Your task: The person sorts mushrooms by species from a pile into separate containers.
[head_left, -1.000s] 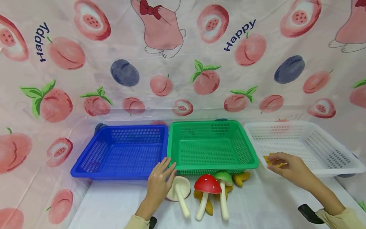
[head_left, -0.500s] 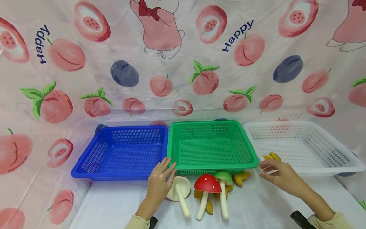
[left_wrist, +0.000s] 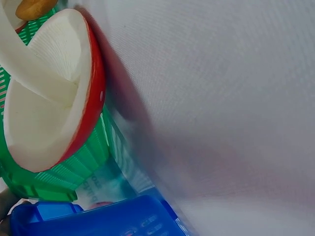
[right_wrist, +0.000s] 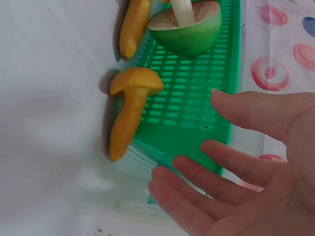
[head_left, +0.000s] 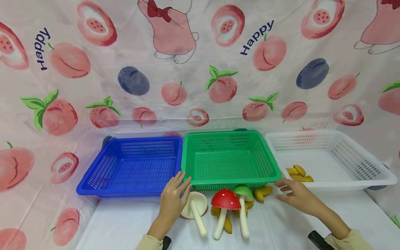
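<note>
My left hand (head_left: 173,198) lies with extended fingers at the corner where the blue basket (head_left: 125,192) and the green basket (head_left: 231,182) meet. Beside it lies a toy mushroom (head_left: 197,210) with its pale underside showing; the left wrist view shows its red cap (left_wrist: 93,108). My right hand (head_left: 298,198), fingers spread and holding nothing, hovers by the front right corner of the green basket. Near its fingers in the right wrist view is a yellow-brown toy mushroom (right_wrist: 130,108). Two yellow-brown mushrooms (head_left: 299,174) lie inside the white basket (head_left: 350,184).
A red-capped toy mushroom (head_left: 225,201) and a green-capped one (head_left: 243,198) stand in front of the green basket, overlapping more yellow-brown mushrooms (head_left: 228,225). Behind the row of three baskets hangs a fruit-print cloth (head_left: 175,118). White cloth (head_left: 275,229) covers the table.
My right hand has let go of a yellow-brown mushroom in the white basket and moved left and slightly down, toward the green basket's corner. The left hand stays in place.
</note>
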`<state>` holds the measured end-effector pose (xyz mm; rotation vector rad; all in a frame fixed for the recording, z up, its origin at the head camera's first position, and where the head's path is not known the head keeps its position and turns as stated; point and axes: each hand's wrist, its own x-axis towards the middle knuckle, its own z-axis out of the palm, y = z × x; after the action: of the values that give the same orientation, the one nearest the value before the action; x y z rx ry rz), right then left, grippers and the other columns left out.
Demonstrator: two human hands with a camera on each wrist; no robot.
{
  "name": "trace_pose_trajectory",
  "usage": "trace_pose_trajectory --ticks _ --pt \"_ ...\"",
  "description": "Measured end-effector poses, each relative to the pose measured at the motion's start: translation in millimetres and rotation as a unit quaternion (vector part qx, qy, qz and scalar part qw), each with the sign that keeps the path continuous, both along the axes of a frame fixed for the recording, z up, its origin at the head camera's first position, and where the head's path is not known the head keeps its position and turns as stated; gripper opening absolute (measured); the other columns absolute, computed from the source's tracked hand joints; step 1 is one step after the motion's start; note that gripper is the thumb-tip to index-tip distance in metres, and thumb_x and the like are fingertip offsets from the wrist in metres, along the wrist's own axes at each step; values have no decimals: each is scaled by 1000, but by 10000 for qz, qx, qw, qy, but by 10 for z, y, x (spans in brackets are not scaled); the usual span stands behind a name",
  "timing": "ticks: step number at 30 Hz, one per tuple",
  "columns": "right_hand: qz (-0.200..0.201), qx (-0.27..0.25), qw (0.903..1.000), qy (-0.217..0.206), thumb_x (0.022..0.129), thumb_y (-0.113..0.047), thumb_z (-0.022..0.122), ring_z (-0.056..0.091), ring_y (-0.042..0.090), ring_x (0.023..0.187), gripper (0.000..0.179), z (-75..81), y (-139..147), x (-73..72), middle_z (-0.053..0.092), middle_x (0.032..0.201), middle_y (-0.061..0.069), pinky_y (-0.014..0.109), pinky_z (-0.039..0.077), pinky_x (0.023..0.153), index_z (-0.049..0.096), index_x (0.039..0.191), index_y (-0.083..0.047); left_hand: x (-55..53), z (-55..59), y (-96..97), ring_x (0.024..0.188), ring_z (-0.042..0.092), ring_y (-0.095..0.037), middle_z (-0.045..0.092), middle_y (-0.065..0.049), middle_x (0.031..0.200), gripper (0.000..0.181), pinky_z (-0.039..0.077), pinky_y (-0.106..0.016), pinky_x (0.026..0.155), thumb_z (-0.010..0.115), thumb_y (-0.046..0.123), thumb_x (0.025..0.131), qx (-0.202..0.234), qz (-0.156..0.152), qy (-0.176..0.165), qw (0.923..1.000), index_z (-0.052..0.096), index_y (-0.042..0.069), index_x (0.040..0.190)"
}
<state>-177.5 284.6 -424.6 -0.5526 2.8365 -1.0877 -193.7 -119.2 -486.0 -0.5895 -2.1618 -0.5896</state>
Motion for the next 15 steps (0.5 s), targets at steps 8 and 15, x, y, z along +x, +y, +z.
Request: trace_pose_trajectory --ticks 8,15 --pt "-23 119 9999 -51 83 -20 72 59 42 98 44 -133 -48 -41 61 111 25 47 55 74 57 112 11 1 0 -9 112 58 -36 63 -21 118 30 47 -52 93 76 10 78 -1 -2 -35 10000 72 3 107" --pt "-115 224 9996 -131 81 -17 74 56 46 100 48 -341 -40 -127 58 114 27 52 53 75 56 115 11 -2 10 0 111 59 -37 63 -21 117 31 48 -54 90 78 9 76 44 -42 31 10000 72 2 106"
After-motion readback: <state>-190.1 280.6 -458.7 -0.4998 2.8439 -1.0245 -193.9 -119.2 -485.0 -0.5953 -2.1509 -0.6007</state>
